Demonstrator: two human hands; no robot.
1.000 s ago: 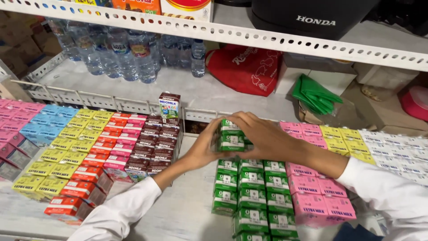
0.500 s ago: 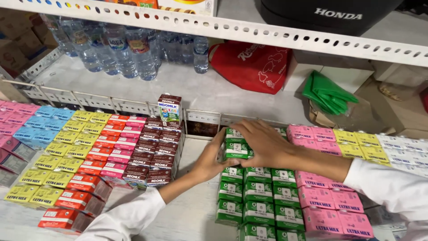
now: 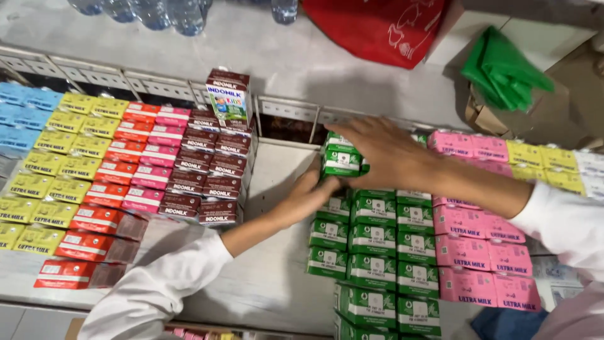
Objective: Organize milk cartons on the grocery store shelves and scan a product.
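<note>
Small green carton [image 3: 340,162], white-labelled, seemingly stacked atop others.

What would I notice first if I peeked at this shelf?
Probably the rows of little drink cartons laid out in colour stripes: green cartons in the middle, pink ones to their right, and brown, red and yellow ones on the left. Next, the left hand and right hand gripping a green carton at the back of the green rows. One brown carton stands upright, alone.
</note>
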